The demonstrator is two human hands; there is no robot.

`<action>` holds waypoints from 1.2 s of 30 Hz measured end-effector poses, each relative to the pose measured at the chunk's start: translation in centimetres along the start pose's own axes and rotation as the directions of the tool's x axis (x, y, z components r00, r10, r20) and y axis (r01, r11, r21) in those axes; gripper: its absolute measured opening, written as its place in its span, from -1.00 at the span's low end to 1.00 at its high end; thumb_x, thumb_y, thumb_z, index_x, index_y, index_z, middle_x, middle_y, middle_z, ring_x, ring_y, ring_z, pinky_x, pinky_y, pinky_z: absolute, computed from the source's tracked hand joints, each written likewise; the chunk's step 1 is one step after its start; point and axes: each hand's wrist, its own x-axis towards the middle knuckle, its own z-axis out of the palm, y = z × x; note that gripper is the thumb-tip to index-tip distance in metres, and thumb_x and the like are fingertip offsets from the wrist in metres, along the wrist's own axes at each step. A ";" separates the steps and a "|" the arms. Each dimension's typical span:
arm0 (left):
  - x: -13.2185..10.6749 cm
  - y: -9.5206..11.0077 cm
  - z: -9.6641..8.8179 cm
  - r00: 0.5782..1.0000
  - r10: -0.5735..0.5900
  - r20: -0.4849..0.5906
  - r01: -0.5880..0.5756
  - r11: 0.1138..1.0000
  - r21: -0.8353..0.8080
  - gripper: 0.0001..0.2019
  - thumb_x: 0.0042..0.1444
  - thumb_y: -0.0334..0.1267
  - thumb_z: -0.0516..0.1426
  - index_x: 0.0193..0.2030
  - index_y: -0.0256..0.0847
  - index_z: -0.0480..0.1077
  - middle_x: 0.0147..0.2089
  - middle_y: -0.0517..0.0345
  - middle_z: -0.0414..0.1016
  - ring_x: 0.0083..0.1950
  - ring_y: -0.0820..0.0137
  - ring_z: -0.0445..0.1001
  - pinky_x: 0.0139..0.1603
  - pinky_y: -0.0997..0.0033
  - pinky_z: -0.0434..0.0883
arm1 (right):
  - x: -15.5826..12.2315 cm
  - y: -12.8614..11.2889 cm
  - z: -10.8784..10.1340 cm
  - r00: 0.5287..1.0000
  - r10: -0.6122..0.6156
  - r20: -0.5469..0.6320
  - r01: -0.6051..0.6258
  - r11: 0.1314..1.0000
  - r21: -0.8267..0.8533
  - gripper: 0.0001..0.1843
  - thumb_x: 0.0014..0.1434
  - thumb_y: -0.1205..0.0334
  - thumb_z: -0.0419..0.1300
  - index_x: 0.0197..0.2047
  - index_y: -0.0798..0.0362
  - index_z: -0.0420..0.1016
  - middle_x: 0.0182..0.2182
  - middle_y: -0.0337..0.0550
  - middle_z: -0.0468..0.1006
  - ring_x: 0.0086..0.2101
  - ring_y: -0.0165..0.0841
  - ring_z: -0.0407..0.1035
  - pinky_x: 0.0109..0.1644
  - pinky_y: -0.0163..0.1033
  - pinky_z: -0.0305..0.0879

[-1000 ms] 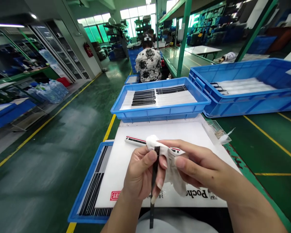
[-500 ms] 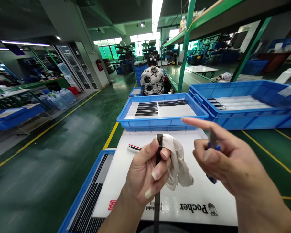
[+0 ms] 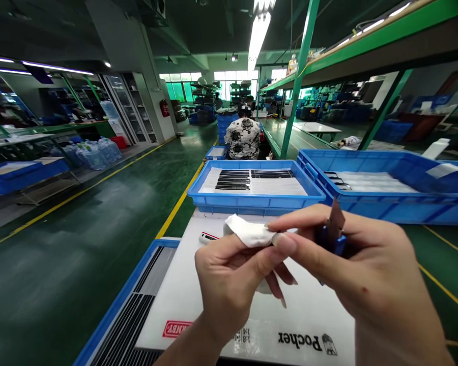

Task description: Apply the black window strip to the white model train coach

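Note:
My left hand (image 3: pixel 229 277) is closed around a crumpled white cloth (image 3: pixel 248 234), held up above a white board (image 3: pixel 198 305). My right hand (image 3: pixel 351 264) pinches the same cloth with thumb and forefinger while a blue-handled blade tool (image 3: pixel 334 231) is clamped between its other fingers. The thin black strip seen earlier is hidden behind my left hand. A white and red pen-like tool (image 3: pixel 208 237) lies on the board behind the hands.
A blue tray (image 3: pixel 252 201) of black strips sits beyond the board, and a larger blue bin (image 3: pixel 397 206) stands to its right. Another blue tray (image 3: pixel 130 310) of black strips lies under the board's left side. A person in a patterned shirt (image 3: pixel 245 138) sits far ahead.
My head has tilted up. My right hand, which had drawn away from the cloth, has come back and pinched it. The black strip is no longer visible.

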 end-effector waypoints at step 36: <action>2.3 0.2 -1.5 0.902 -0.289 0.321 0.399 0.842 -0.363 -0.69 0.34 -0.08 0.27 -0.29 -0.29 0.66 -0.62 0.25 0.36 -0.74 0.66 0.16 -0.72 0.75 0.28 | 2.3 3.0 -0.5 0.995 0.039 0.090 -0.066 0.946 0.317 -0.90 0.30 0.16 0.47 -0.10 -0.13 0.80 -0.61 -0.39 0.23 -0.60 -0.58 0.02 -0.58 -0.44 -0.12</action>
